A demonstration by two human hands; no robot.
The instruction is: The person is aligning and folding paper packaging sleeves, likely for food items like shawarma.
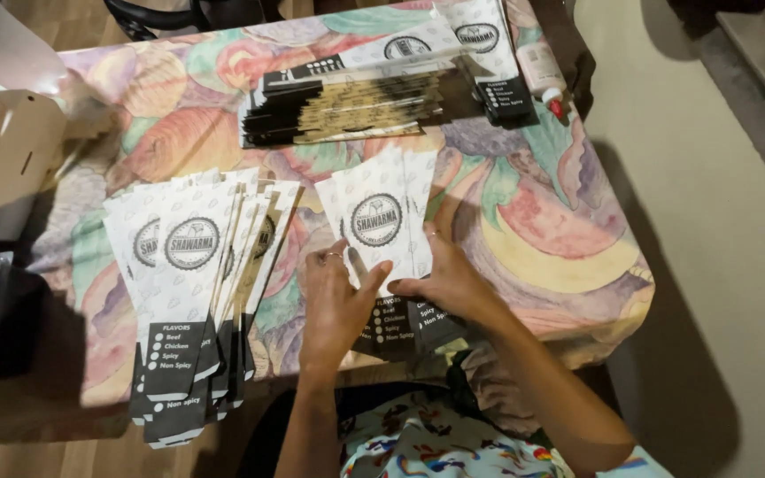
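Both my hands rest on a small stack of flat white paper sleeves (pixel 381 217) with a round dark emblem and a black lower end. My left hand (pixel 334 301) lies on the stack's lower left, fingers spread, a ring on one finger. My right hand (pixel 444 265) presses the right side, fingers pointing up along the paper. The stack lies near the front edge of a table covered by a colourful fruit-pattern cloth (pixel 542 221).
A fanned pile of the same sleeves (pixel 192 292) lies to the left, overhanging the front edge. Another flattened pile (pixel 365 97) sits at the back. A small bottle with a red tip (pixel 544 75) lies at the far right. Cardboard boxes (pixel 2 150) stand left.
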